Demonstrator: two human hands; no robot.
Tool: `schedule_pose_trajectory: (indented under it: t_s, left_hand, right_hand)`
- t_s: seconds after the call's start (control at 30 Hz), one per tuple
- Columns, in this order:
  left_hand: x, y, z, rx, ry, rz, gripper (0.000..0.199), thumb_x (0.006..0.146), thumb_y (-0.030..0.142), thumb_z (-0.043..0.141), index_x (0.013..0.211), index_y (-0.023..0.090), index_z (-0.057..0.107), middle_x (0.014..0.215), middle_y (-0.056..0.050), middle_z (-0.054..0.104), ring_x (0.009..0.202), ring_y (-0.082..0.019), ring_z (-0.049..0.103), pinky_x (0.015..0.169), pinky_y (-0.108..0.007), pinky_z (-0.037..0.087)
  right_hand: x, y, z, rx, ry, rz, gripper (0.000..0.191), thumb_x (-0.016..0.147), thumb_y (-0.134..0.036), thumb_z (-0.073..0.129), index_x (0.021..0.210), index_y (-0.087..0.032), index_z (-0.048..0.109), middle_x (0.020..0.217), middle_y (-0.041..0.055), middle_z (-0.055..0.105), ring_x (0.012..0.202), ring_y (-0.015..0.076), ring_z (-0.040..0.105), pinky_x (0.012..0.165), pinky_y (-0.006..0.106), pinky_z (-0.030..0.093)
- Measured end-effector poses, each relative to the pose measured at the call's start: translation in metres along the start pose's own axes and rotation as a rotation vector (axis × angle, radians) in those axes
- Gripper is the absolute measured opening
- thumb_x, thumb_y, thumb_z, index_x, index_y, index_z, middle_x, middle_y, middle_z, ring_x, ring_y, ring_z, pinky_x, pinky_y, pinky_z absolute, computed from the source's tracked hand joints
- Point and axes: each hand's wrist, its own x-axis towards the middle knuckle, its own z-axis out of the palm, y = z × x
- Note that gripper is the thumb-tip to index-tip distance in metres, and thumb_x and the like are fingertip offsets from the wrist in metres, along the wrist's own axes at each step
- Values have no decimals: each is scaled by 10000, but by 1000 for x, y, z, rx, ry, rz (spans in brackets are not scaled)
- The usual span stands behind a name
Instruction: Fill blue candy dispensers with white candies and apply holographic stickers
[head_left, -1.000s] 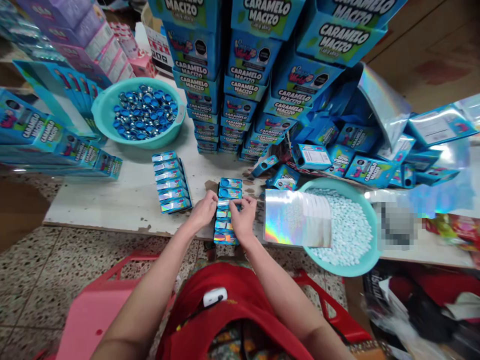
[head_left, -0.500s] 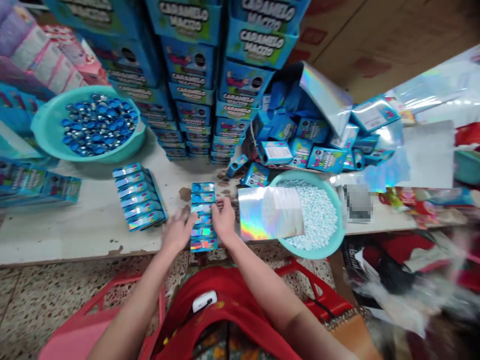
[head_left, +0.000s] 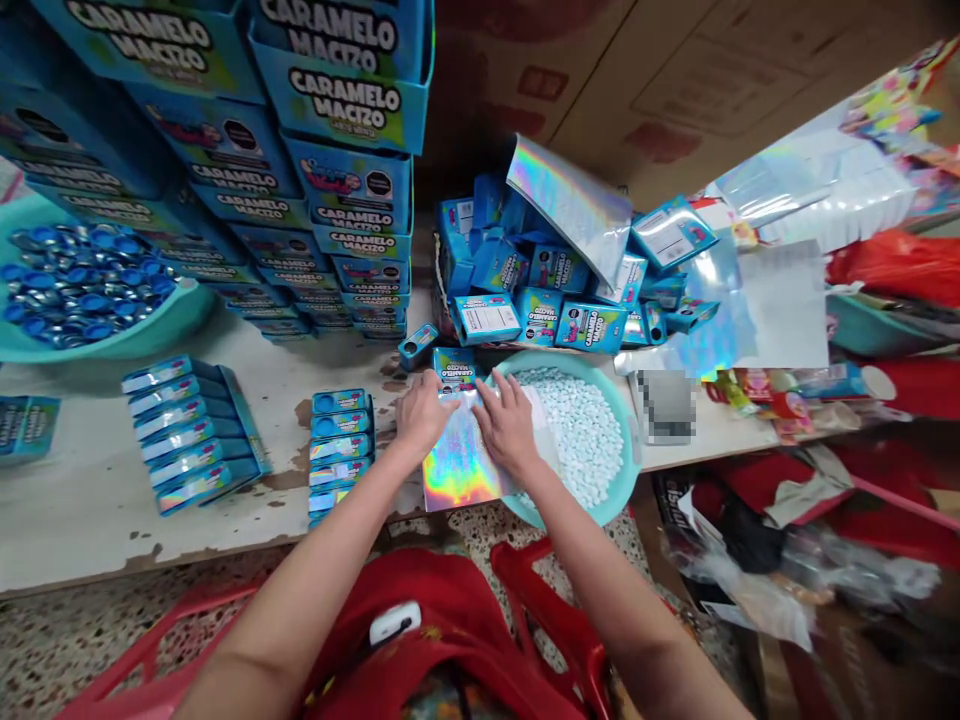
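Observation:
A shiny rainbow-foil sheet (head_left: 459, 465) lies partly over the rim of a turquoise bowl (head_left: 634, 440) of small pale-blue candies (head_left: 589, 435). My left hand (head_left: 421, 415) is at the sheet's upper left edge, its fingers bent and its thumb apart. My right hand (head_left: 508, 420) rests on the sheet with fingers stretched out. Just beyond both hands lies a blue candy box (head_left: 454, 364). Left of my left hand stands a row of small blue packs (head_left: 341, 447), its near end partly hidden by my forearm.
Another row of blue packs (head_left: 184, 430) stands farther left. Tall stacks of blue cartons (head_left: 349, 180) rise behind. A bowl (head_left: 176, 315) of blue-and-silver pieces is at the left. Loose blue boxes (head_left: 555, 315) are heaped behind the candy bowl. The table's front edge (head_left: 225, 550) is near me.
Both hands have left the row of small blue packs and moved right to the foil sheet. The view has shifted right, and the row of packs stands on the table.

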Motion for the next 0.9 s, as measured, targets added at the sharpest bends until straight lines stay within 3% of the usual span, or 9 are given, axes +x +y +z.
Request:
schedule_pose_trajectory:
  t_s: [0.23, 0.33, 0.43, 0.63, 0.8, 0.9]
  left_hand:
    - [-2, -6, 2, -70, 74, 60, 129, 819, 321, 608, 902, 223, 595, 961, -25, 637, 857, -193, 592, 703, -277, 391]
    - [-6, -6, 3, -126, 109, 140, 144, 832, 306, 590, 927, 214, 645, 956, -38, 629, 865, -197, 589, 732, -285, 396]
    - [-10, -6, 2, -152, 126, 201, 167, 847, 319, 568, 911, 217, 685, 930, -45, 628, 873, -207, 585, 740, -295, 396]
    - [-11, -4, 4, -163, 159, 117, 170, 856, 306, 543, 856, 232, 696, 906, -35, 619, 824, -191, 576, 687, -289, 378]
    - [-13, -4, 5, -191, 167, 120, 177, 865, 306, 529, 835, 229, 685, 905, -31, 610, 821, -186, 571, 672, -288, 361]
    - [-13, -2, 5, -173, 153, 136, 184, 869, 321, 528, 840, 225, 682, 897, -34, 604, 827, -187, 566, 673, -290, 359]
  right_hand:
    - [-16, 5, -8, 149, 24, -66, 216, 920, -291, 500, 1095, -198, 585, 1237, 111, 586, 1214, 263, 463, 1001, 464, 399]
    - [-9, 9, -14, 220, 77, -30, 322, 882, -340, 562, 1160, -179, 537, 1246, 136, 565, 1190, 263, 481, 986, 476, 415]
    - [1, 12, -13, 206, 24, -63, 438, 867, -366, 584, 1264, -201, 497, 1343, 130, 508, 1252, 272, 436, 1014, 499, 389]
    - [-9, 10, -4, 155, -49, -107, 311, 924, -285, 497, 1222, -225, 560, 1293, 90, 577, 1272, 266, 433, 1004, 495, 390]
    - [-23, 6, -13, 214, 25, -82, 179, 900, -280, 527, 1047, -200, 589, 1246, 112, 582, 1205, 251, 480, 983, 467, 413]
    - [-17, 3, -26, 235, 75, -29, 100, 886, -282, 548, 926, -193, 574, 1092, 113, 631, 1041, 237, 556, 883, 420, 462]
